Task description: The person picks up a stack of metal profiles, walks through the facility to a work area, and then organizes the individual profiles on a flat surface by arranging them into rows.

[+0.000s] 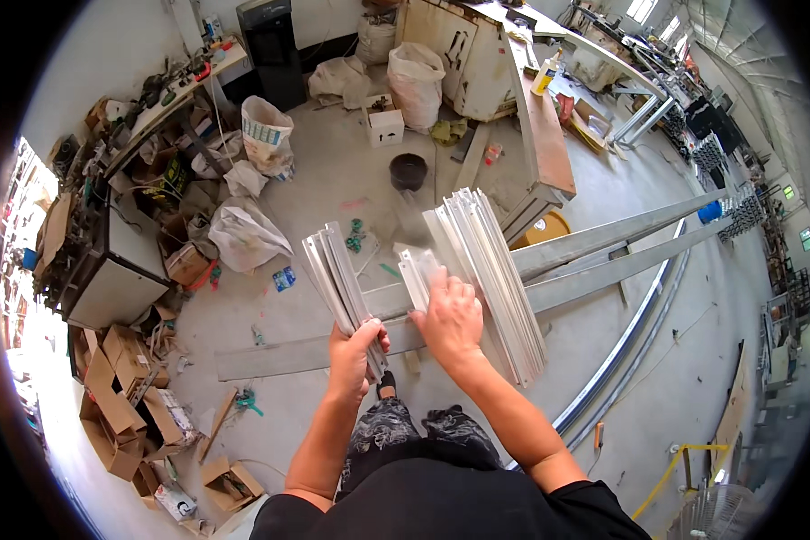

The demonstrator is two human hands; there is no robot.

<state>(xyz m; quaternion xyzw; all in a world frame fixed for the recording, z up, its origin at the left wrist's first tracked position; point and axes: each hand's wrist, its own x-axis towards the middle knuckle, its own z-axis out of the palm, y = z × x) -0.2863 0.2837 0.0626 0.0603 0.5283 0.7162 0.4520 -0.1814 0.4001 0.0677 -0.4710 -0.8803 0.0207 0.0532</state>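
left hand (353, 358): metal strips (337, 279) | right hand (453, 317): at short piece (415, 279) | box (386, 129): printed

No words can be read. A sack (267, 139) has colored print, and a white box (385, 129) has black marks.

Grey floor (661, 396), white wall (139, 54), bright windows (640, 10)
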